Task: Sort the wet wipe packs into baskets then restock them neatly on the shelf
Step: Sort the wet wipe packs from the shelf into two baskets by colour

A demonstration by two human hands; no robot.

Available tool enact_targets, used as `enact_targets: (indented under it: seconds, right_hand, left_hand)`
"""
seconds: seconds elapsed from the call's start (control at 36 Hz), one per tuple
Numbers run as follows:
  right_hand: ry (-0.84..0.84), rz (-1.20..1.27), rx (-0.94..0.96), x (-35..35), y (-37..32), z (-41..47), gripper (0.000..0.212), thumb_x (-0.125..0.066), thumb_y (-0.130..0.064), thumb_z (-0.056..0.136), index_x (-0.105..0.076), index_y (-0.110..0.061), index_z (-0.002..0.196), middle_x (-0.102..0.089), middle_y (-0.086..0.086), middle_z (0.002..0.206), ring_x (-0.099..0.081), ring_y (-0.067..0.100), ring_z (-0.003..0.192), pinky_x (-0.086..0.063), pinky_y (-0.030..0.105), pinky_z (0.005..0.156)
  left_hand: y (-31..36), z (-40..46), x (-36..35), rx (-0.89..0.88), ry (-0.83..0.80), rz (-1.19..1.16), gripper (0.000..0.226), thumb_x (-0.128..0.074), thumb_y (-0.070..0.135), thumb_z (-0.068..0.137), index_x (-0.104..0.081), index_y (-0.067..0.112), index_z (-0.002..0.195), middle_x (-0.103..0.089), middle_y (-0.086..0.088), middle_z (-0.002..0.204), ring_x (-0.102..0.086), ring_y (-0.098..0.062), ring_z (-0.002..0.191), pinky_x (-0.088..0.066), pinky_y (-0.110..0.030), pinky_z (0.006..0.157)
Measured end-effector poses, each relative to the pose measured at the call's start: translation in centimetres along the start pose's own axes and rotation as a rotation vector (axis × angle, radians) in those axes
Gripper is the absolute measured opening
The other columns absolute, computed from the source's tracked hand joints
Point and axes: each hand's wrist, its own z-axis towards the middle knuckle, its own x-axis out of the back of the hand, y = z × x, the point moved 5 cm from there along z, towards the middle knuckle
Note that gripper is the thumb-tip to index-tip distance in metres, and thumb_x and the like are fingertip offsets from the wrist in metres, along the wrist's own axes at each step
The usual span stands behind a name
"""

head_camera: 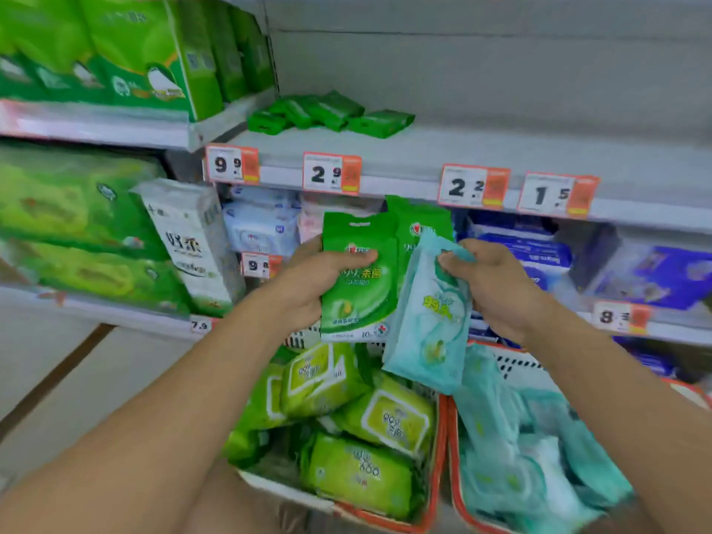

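My left hand (308,279) grips two dark green wet wipe packs (358,298) upright, thumb across the front one. My right hand (493,283) pinches the top of a pale teal wet wipe pack (427,325), which hangs tilted beside the green ones. Both hands hover above two red-rimmed baskets. The left basket (439,456) holds several lime green packs (385,422). The right basket (456,491) holds several teal packs (512,437). Behind the hands runs the shelf (424,156), with a few small green packs (327,111) at its left end.
Price tags (331,173) line the shelf edge. Large green tissue bundles (96,52) fill the shelves at the left. A white tissue pack (192,240) stands below them. Blue and white packs (539,252) sit on the lower shelf behind my hands. Pale floor (57,379) lies at the lower left.
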Motion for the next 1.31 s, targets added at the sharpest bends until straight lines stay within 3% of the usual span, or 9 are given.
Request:
enact_targets:
  seconds: [0.28, 0.39, 0.56, 0.67, 0.81, 0.97, 1.06, 1.14, 1.31]
  right_hand:
    - [-0.139, -0.097, -0.041, 0.7, 0.3, -1.6, 0.013, -0.066, -0.010, 0.094, -0.071, -0.001, 0.102, -0.077, 0.010, 0.093, -0.073, 0.020, 0.079, -0.061, 0.032, 0.069]
    - [-0.171, -0.147, -0.058, 1.0, 0.9, -1.1, 0.012, -0.067, -0.008, 0.092, -0.071, 0.001, 0.099, -0.076, 0.014, 0.094, -0.073, 0.022, 0.080, -0.060, 0.032, 0.069]
    - [-0.245, -0.164, -0.086, 1.3, 1.4, 0.0, 0.014, -0.064, -0.007, 0.094, -0.073, 0.002, 0.099, -0.077, 0.012, 0.093, -0.074, 0.020, 0.082, -0.060, 0.026, 0.068]
    - [-0.313, -0.183, -0.105, 1.2, 1.8, 0.1, 0.017, -0.062, -0.008, 0.095, -0.073, 0.003, 0.102, -0.077, 0.013, 0.095, -0.075, 0.019, 0.083, -0.061, 0.028, 0.072]
    - [-0.352, -0.249, -0.098, 0.8, 2.7, 0.3, 0.019, -0.065, -0.009, 0.094, -0.073, 0.005, 0.103, -0.076, 0.019, 0.099, -0.073, 0.029, 0.091, -0.061, 0.038, 0.083]
    - [-0.394, -0.316, -0.065, 0.4, 3.5, 0.3, 0.011, -0.068, -0.007, 0.092, -0.076, 0.000, 0.094, -0.078, 0.007, 0.085, -0.073, 0.014, 0.074, -0.055, 0.020, 0.065]
    - [-0.398, -0.300, -0.089, 0.5, 3.9, 0.5, 0.013, -0.066, -0.007, 0.093, -0.075, 0.003, 0.096, -0.077, 0.014, 0.088, -0.073, 0.018, 0.075, -0.057, 0.025, 0.064]
    - [-0.401, -0.299, -0.104, 0.7, 4.1, 0.7, 0.014, -0.065, -0.008, 0.094, -0.075, 0.001, 0.096, -0.075, 0.022, 0.094, -0.073, 0.026, 0.081, -0.061, 0.039, 0.075]
    - [-0.423, -0.285, -0.123, 0.4, 4.4, 0.5, 0.017, -0.066, -0.007, 0.093, -0.074, 0.004, 0.103, -0.075, 0.023, 0.099, -0.073, 0.034, 0.089, -0.061, 0.040, 0.080]
  left_hand:
    - [-1.6, -0.1, -0.2, 0.040, 0.028, 0.114, 0.046, -0.089, 0.012, 0.066, -0.073, 0.009, 0.109, -0.079, -0.003, 0.094, -0.076, -0.017, 0.085, -0.061, -0.030, 0.070]
    - [-1.5, 0.7, -0.1, 0.045, 0.015, 0.142, 0.067, -0.093, 0.029, 0.056, -0.070, 0.012, 0.117, -0.078, -0.005, 0.101, -0.074, -0.023, 0.095, -0.060, -0.041, 0.083]
    - [-1.4, 1.9, 0.1, 0.077, -0.029, 0.068, 0.021, -0.070, 0.017, 0.089, -0.073, 0.012, 0.109, -0.078, -0.010, 0.093, -0.074, -0.024, 0.076, -0.061, -0.035, 0.064]
    - [-1.3, 2.7, 0.7, 0.005, -0.078, 0.121, 0.029, -0.065, -0.003, 0.088, -0.071, 0.012, 0.112, -0.078, -0.011, 0.096, -0.076, -0.024, 0.083, -0.062, -0.035, 0.067]
    - [-1.3, 3.4, 1.3, -0.073, -0.065, 0.258, 0.028, -0.076, 0.006, 0.082, -0.075, 0.017, 0.108, -0.078, -0.008, 0.101, -0.075, -0.023, 0.094, -0.061, -0.035, 0.079]
    - [-1.7, 3.7, 1.7, 0.075, -0.068, 0.210, 0.035, -0.073, 0.027, 0.088, -0.068, 0.008, 0.117, -0.078, -0.010, 0.100, -0.076, -0.023, 0.086, -0.061, -0.035, 0.068]
    - [-1.9, 3.9, 1.8, 0.118, -0.060, 0.188, 0.030, -0.071, 0.030, 0.090, -0.070, 0.008, 0.110, -0.078, -0.011, 0.095, -0.076, -0.021, 0.078, -0.061, -0.034, 0.064]
    - [-1.9, 3.9, 2.1, 0.165, -0.075, 0.114, 0.025, -0.071, 0.032, 0.087, -0.073, 0.010, 0.098, -0.077, -0.011, 0.093, -0.075, -0.021, 0.076, -0.063, -0.035, 0.070]
    - [-2.1, 3.7, 1.5, 0.215, -0.209, 0.006, 0.061, -0.073, 0.035, 0.079, -0.064, 0.003, 0.129, -0.069, -0.018, 0.123, -0.067, -0.031, 0.113, -0.053, -0.046, 0.100]
